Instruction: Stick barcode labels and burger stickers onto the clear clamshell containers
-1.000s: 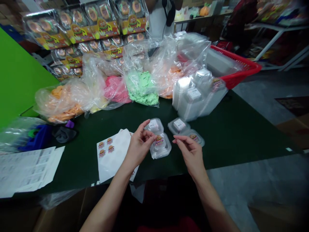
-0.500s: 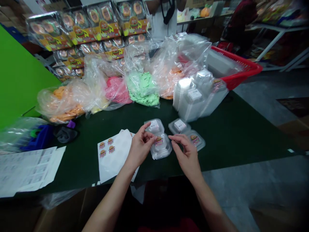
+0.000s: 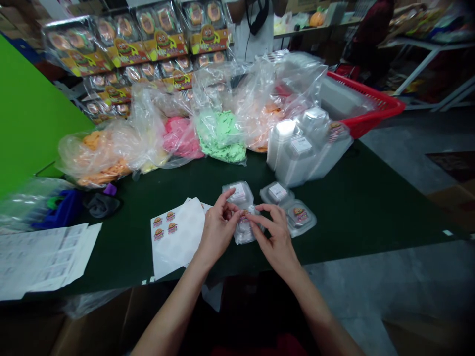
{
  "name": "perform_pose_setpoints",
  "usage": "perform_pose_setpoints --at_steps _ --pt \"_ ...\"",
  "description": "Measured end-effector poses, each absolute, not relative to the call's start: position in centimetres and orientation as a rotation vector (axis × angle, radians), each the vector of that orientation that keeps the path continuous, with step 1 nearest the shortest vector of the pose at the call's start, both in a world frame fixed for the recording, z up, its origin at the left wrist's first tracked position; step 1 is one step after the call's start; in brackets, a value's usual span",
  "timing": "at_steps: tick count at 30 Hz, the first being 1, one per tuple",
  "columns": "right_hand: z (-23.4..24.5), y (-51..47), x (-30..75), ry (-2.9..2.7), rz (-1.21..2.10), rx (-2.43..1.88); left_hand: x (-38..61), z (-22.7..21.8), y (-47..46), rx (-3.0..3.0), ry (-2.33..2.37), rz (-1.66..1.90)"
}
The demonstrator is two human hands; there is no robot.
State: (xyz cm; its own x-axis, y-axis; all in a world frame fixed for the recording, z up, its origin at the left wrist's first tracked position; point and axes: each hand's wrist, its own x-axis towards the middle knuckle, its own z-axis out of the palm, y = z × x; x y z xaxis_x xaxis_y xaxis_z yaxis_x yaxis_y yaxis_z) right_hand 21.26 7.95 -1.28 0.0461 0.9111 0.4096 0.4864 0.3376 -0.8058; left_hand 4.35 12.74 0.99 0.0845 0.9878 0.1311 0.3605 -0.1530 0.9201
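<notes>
Curling fingers over a colourful burger-logo sticker (image 3: 244, 213) and clear plastic clamshell (image 3: 243, 233), near-centre of the dark-green desk (image 3: 178, 180), left hand (image 3: 218, 226) and right hand (image 3: 276, 231) are maybe gripping, can't tell; uneven pressing could be creasing the sticker.

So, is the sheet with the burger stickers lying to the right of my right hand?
No, the sticker sheet lies on the left hand's side, well to the left of the right hand.

Single view from a camera worn on the person's head, facing forward and down: left hand (image 3: 218, 227) and right hand (image 3: 276, 232) close, green table (image 3: 371, 212) beyond, packed boxes (image 3: 166, 42) farther off.
</notes>
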Motion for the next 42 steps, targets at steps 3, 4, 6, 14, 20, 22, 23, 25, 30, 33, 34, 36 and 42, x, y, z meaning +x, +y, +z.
perform_pose_setpoints --at_steps 3,4,6,14,20,22,23,25,30,33,34,36,42 --pt "-1.7 7.9 21.0 -1.630 0.469 -1.307 4.7 0.8 11.9 1.842 1.449 1.077" --pt "-1.7 7.9 20.9 -1.642 0.456 -1.306 4.7 0.7 11.7 1.898 1.480 1.095" --pt "-1.8 7.8 20.9 -1.653 0.445 -1.303 4.6 0.4 11.6 1.929 1.552 1.163" --pt "-0.8 8.2 20.4 -1.712 0.398 -1.377 2.5 -1.7 10.3 1.581 1.610 1.247" --pt "-0.6 8.1 19.7 -1.817 0.458 -1.515 2.9 -3.7 7.8 1.534 1.519 1.187" --pt "-1.0 8.1 19.3 -1.778 0.496 -1.530 3.3 -4.0 7.3 1.522 1.505 1.182" --pt "-1.2 8.0 19.2 -1.754 0.510 -1.535 3.4 -4.0 7.1 1.523 1.506 1.178" --pt "-1.5 8.0 18.8 -1.704 0.527 -1.535 3.6 -3.8 6.7 1.532 1.516 1.169" --pt "-1.6 8.0 18.4 -1.599 0.587 -1.509 3.7 -3.7 6.1 1.634 1.503 1.136" --pt "-1.4 8.3 18.9 -1.507 0.659 -1.471 3.5 -3.8 6.2 1.747 1.548 1.118" --pt "-1.5 8.4 19.1 -1.456 0.711 -1.452 3.4 -3.8 6.3 1.788 1.575 1.106" --pt "-1.7 8.8 19.6 -1.317 0.852 -1.396 3.2 -3.9 6.6 1.859 1.617 1.080" --pt "-1.8 9.0 21.7 -1.000 1.022 -1.235 2.7 -3.9 7.0 1.917 1.647 1.089"
